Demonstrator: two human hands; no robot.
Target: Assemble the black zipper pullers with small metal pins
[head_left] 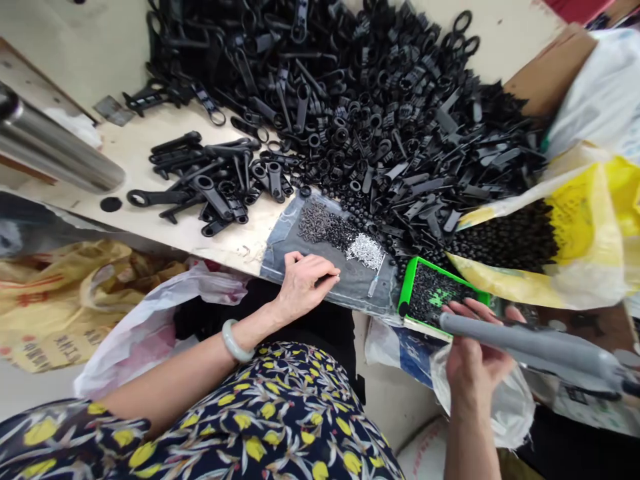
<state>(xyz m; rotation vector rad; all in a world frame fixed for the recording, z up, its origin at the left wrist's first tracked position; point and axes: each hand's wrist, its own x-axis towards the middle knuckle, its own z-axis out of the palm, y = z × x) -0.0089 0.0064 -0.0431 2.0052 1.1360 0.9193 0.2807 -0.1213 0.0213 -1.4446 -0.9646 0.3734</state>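
Observation:
My left hand (306, 283) is closed in a pinch over the front edge of a dark cloth mat (345, 287). A tiny pale thing shows at its fingertips, too small to name. In my right hand (475, 353), palm up, lies a long grey cylindrical tool (530, 343), its narrow end over a green tray (407, 287) of small black parts. Small dark pieces (315, 223) and silvery pins (366, 251) lie in heaps on the mat. A thin screwdriver-like tool (375, 280) rests beside the pins.
A large heap of black plastic parts (360, 113) covers the back of the table. Several black handle-shaped pieces (210, 180) lie at left, near a metal cylinder (65, 147). A yellow bag (590, 220) of black beads stands right. Plastic bags (145, 327) sit below the edge.

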